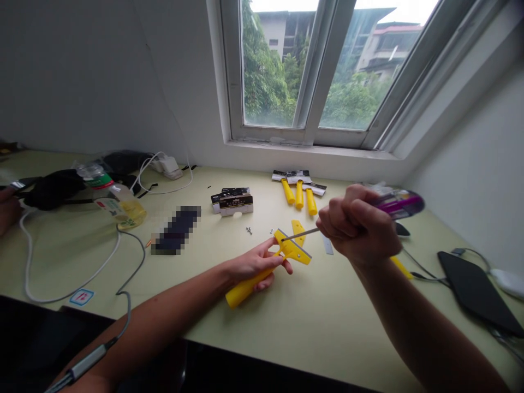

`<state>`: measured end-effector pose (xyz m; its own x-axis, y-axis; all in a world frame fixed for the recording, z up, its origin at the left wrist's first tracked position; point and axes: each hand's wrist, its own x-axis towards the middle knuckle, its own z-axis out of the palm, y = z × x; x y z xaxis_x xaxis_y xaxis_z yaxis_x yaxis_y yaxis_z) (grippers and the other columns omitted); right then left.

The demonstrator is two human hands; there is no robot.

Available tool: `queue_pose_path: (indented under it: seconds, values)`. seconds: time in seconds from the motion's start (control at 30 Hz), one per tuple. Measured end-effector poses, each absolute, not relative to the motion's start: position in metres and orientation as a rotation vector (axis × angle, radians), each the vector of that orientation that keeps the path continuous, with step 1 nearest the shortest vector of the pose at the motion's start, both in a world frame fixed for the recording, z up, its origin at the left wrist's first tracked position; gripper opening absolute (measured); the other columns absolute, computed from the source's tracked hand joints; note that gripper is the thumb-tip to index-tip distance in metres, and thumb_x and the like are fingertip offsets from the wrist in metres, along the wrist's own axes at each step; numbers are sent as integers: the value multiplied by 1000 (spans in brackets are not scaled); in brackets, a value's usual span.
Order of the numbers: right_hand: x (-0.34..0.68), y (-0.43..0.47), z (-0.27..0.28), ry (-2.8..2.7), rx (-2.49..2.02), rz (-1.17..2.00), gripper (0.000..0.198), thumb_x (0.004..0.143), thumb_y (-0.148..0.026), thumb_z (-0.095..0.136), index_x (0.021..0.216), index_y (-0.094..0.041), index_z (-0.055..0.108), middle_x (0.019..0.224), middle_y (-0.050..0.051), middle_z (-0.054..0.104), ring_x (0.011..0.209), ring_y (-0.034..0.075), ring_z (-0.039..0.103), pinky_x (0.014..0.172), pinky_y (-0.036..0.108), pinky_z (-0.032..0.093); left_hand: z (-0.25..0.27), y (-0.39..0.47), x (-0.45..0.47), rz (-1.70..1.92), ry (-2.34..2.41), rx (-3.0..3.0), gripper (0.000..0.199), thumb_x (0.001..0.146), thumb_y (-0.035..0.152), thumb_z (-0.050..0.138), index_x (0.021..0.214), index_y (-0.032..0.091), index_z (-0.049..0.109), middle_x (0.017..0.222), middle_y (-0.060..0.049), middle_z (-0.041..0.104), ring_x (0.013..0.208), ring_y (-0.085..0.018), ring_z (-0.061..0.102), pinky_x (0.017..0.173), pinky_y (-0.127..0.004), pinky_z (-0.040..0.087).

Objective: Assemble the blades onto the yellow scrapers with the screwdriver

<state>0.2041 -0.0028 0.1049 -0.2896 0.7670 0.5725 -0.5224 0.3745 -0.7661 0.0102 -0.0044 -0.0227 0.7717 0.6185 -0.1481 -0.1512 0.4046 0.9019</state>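
My left hand (262,265) is wrapped round the handle of a yellow scraper (241,292), just below its wide head. A metal blade edge runs along the head, and a screw shows at its right side. In my right hand (360,226) is a screwdriver (399,204) with a purple, partly clear handle. Its shaft points left and down, and the tip meets the scraper head near the left screw hole. Behind the head lie a loose yellow plate (298,231) with holes and a flat grey blade (328,245). Small screws (249,230) rest on the table.
Three yellow handles (299,195) with packaging lie near the window. Black cartons (236,205), a blurred-out dark object (177,230) and a tilted bottle (118,202) stand to the left among cables. A black phone-like device (478,289) lies right. Another person's hand (9,210) shows far left.
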Motion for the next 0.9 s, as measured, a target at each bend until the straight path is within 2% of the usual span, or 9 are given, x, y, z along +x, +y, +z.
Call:
queue_pose_path:
  seconds: [0.13, 0.4, 0.73, 0.8, 0.9]
  values:
    - [204, -2, 105, -1361, -262, 1296, 37, 81, -27, 59, 57, -22, 32, 43, -10, 21, 35, 6, 18, 35, 19, 18, -24, -4, 10, 497, 505, 1057, 64, 90, 43, 62, 142, 30, 26, 120, -12, 62, 41, -2, 53, 33, -14, 38]
    - [206, 0, 107, -1306, -261, 1303, 33, 82, -23, 57, 57, -22, 34, 42, -9, 24, 35, 7, 16, 34, 21, 13, -24, -4, 10, 495, 505, 1066, 57, 91, 41, 61, 137, 29, 29, 117, -11, 63, 39, -3, 52, 32, -15, 38]
    - [204, 1, 105, -1308, -325, 1279, 39, 80, -30, 64, 56, -21, 35, 41, -9, 25, 34, 5, 18, 33, 19, 16, -24, -3, 9, 466, 504, 1069, 53, 91, 40, 61, 134, 28, 32, 113, -9, 63, 41, -3, 53, 33, -16, 38]
    - [203, 1, 104, -1382, -361, 1184, 38, 83, -33, 63, 58, -21, 38, 43, -8, 30, 35, 6, 25, 34, 20, 22, -25, -3, 10, 476, 506, 1068, 52, 92, 40, 60, 134, 28, 32, 114, -9, 63, 41, -3, 52, 32, -16, 38]
    - [202, 1, 105, -1560, -559, 818, 25, 85, -36, 65, 71, -22, 50, 61, -2, 51, 49, 11, 47, 45, 26, 39, -24, -4, 10, 490, 543, 1074, 54, 92, 40, 59, 136, 28, 30, 115, -9, 62, 40, -3, 51, 31, -15, 37]
